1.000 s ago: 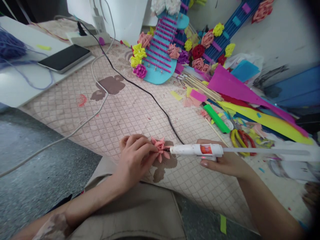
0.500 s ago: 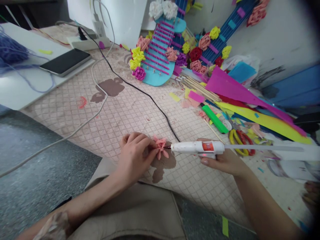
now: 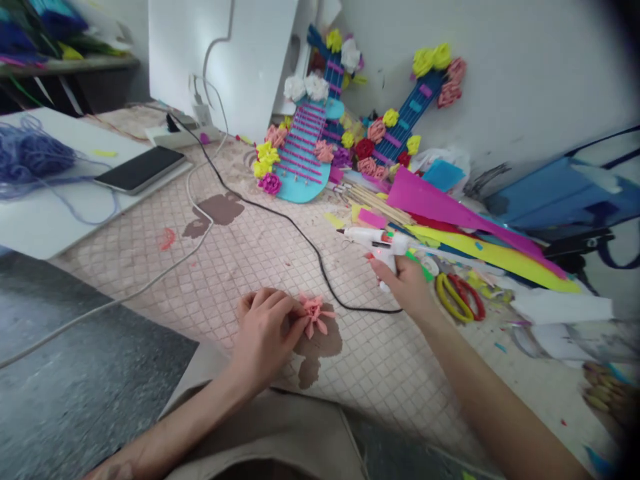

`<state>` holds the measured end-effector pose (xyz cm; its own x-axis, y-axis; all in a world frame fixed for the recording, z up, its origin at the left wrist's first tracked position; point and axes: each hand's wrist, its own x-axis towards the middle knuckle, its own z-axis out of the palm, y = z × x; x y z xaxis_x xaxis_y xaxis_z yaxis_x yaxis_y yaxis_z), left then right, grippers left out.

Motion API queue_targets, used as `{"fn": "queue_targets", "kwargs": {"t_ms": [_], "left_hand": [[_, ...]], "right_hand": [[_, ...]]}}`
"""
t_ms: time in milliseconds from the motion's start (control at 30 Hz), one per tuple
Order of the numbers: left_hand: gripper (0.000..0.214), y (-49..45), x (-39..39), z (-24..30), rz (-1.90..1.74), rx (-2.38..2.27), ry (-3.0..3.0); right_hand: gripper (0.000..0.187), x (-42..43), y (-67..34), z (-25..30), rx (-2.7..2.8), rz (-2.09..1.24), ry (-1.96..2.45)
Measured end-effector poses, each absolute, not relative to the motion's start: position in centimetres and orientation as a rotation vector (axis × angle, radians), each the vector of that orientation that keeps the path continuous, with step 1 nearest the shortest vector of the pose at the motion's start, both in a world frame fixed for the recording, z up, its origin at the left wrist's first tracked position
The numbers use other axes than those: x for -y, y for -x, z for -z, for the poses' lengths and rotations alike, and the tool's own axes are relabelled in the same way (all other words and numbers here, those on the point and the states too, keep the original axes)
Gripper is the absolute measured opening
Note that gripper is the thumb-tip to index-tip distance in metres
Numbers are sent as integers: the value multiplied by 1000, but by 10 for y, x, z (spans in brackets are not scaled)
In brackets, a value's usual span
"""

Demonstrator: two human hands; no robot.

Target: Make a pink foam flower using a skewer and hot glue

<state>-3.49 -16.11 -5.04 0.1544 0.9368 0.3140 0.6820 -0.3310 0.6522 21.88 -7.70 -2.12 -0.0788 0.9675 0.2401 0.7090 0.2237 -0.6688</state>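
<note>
One pink folded-paper flower (image 3: 314,311), pointed petals spread, low on the bench (image 3: 265,257) before the person, over the edge of a brown patch (image 3: 325,339) on the quilted cover. One left hand (image 3: 267,327), thumb and forefinger pinched together on the flower's left side, the other fingers curled above. One white glue gun (image 3: 364,235), dark nozzle pointing left, apart from the flower and farther back on the bench; a pale glue stick (image 3: 445,253) runs out of its rear. One right hand (image 3: 411,287), fingers closed round the gun's handle. One black cord (image 3: 306,239), winding from the back of the bench, past the flower, to beneath the right wrist. One white cable (image 3: 150,283), running across the left of the cover and over its edge. One green-handled tool (image 3: 426,268), partly hidden behind the right hand. One pair of scissors (image 3: 468,313), yellow and red handles, just beside the right forearm. Several sheets, magenta (image 3: 425,199) and yellow (image 3: 505,259) among them, beside a bundle of thin sticks (image 3: 383,204). One light-blue rounded panel (image 3: 300,190), magenta bars across it, paper flowers along its edges. One black-screened phone (image 3: 143,169) and one tangle of violet-blue yarn (image 3: 33,157), on a white board (image 3: 43,230) at the left.
</note>
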Motion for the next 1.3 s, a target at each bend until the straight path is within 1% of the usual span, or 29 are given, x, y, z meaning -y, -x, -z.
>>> {"fn": "queue_targets", "kwargs": {"t_ms": [167,300,433,567,767,967,1300], "left_hand": [[6,36,160,52,-903,-1566,-2118],[6,37,159,56,-915,-1575,-2138],[7,37,159,59,-922,-1575,-2153],[8,37,158,59,-915,-1575,-2151],[8,37,160,59,-914,-1570,-2154],[8,37,159,59,-903,-1572,-2159],[7,38,161,58,-906,-1559,-2139]], "right_hand": [[36,26,-196,37,1813,-341,1536],[34,-8,-180,50,1804,-276,1509],[31,-25,-171,63,1841,-256,1493],[29,-26,-174,67,1881,-241,1469],[36,-21,-181,64,1866,-224,1449],[25,-18,-182,67,1864,-210,1414],[26,-17,-192,76,1853,-125,1402]]}}
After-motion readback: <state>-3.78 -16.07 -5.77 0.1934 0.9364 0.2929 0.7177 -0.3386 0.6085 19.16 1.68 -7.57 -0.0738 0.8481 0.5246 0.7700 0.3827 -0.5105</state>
